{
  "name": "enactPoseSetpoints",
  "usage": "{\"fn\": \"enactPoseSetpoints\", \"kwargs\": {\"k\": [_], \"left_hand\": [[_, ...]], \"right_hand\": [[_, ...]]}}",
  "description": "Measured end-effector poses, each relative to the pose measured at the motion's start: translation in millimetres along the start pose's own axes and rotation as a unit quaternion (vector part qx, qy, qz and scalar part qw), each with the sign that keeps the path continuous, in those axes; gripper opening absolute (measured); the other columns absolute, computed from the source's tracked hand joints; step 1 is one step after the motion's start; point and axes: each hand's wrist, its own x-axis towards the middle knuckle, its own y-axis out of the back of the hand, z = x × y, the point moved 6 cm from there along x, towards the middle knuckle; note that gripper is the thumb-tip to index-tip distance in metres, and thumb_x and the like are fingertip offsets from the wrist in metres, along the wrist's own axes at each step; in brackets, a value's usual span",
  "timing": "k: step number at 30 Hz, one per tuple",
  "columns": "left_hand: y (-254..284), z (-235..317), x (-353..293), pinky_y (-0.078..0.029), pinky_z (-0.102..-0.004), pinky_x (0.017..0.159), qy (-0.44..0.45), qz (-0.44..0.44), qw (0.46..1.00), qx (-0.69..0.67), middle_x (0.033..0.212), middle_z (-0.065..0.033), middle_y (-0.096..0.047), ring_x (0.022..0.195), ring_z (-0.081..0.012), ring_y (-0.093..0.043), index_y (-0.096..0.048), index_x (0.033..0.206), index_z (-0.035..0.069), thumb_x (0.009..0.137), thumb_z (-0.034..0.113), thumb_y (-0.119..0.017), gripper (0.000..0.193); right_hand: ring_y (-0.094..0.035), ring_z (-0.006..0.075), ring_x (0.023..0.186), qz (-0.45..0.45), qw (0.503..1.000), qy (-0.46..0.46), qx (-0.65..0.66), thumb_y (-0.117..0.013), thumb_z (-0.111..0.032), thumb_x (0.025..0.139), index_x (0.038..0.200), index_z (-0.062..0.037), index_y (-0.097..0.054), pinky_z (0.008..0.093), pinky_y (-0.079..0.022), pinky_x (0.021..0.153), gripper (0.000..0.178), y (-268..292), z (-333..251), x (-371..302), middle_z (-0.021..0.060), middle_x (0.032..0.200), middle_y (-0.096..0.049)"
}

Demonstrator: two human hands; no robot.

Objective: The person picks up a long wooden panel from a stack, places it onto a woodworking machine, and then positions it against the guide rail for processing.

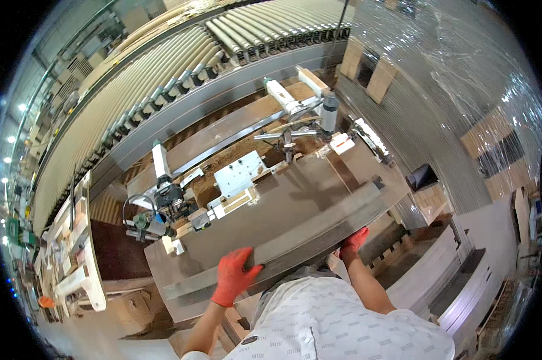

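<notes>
A long, narrow grey-brown board (pixel 313 223) lies slantwise across the near part of a brown work table (pixel 283 204). My left hand (pixel 233 277), in a red glove, reaches over the board left of its middle, its fingers bent at the far edge and its thumb apart from them. At the board's near edge, farther right, my red-gloved right hand (pixel 353 241) grips it; some of those fingers are hidden. Beyond the board stands a machine fixture with a white metal plate (pixel 241 174) and a left clamp unit (pixel 169 195).
A right clamp unit (pixel 328 114) rises at the table's far side. Roller conveyors (pixel 169 90) run behind a grey rail. Film-wrapped stacked boards (pixel 427 90) stand at the right, and long white panels (pixel 421 264) lie near right. A wooden cart (pixel 82 282) is at the left.
</notes>
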Motion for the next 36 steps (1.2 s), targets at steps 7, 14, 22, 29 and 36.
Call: {"fn": "enactPoseSetpoints", "kwargs": {"k": [7,14,22,29,36], "left_hand": [[-29,-108,110,-0.056,-0.0475,0.085,-0.024,0.054,0.998,-0.003,0.118,-0.0154,-0.075,0.102,-0.0368,-0.071,-0.071,0.129,0.006,0.086,0.035,-0.088,0.054],[-51,-165,163,-0.026,-0.0602,0.123,0.008,0.083,0.989,0.123,0.149,-0.0059,-0.062,0.147,-0.0391,-0.045,-0.07,0.138,0.018,0.086,0.04,-0.086,0.059],[-75,-189,210,-0.025,-0.0601,0.126,-0.023,0.108,0.983,0.148,0.137,-0.0058,-0.072,0.14,-0.0306,-0.057,-0.073,0.129,0.014,0.087,0.049,-0.084,0.056],[-93,-154,221,-0.044,-0.0505,0.111,-0.081,0.143,0.979,0.116,0.123,-0.0153,-0.07,0.121,-0.0383,-0.061,-0.07,0.121,0.006,0.089,0.039,-0.083,0.047],[-100,-153,231,-0.053,-0.0581,0.081,-0.006,0.079,0.965,0.249,0.095,-0.0227,-0.072,0.091,-0.0458,-0.07,-0.059,0.106,0.004,0.093,0.056,-0.077,0.057]], "right_hand": [[-0.069,0.0346,0.102,0.112,0.98,0.082,-0.14,-0.05,-0.04,0.113,0.131,-0.001,-0.063,0.0481,-0.053,0.092,0.045,6,4,7,0.0218,0.113,-0.074],[-0.067,0.0395,0.105,0.134,0.961,0.099,-0.222,-0.049,-0.036,0.113,0.138,-0.0016,-0.061,0.0492,-0.051,0.095,0.044,-6,-40,-25,0.0239,0.118,-0.071],[-0.066,0.0392,0.109,0.131,0.969,0.095,-0.185,-0.049,-0.032,0.113,0.135,0.0001,-0.059,0.048,-0.05,0.098,0.04,-2,-29,-20,0.0248,0.119,-0.069],[-0.066,0.0426,0.107,0.113,0.97,0.074,-0.203,-0.049,-0.031,0.112,0.132,0.0018,-0.06,0.05,-0.05,0.096,0.04,-9,-56,-35,0.0258,0.114,-0.068],[-0.062,0.0474,0.114,0.118,0.978,0.069,-0.16,-0.049,-0.029,0.112,0.138,-0.0015,-0.059,0.052,-0.049,0.102,0.039,-13,-45,-33,0.0278,0.125,-0.066]]}}
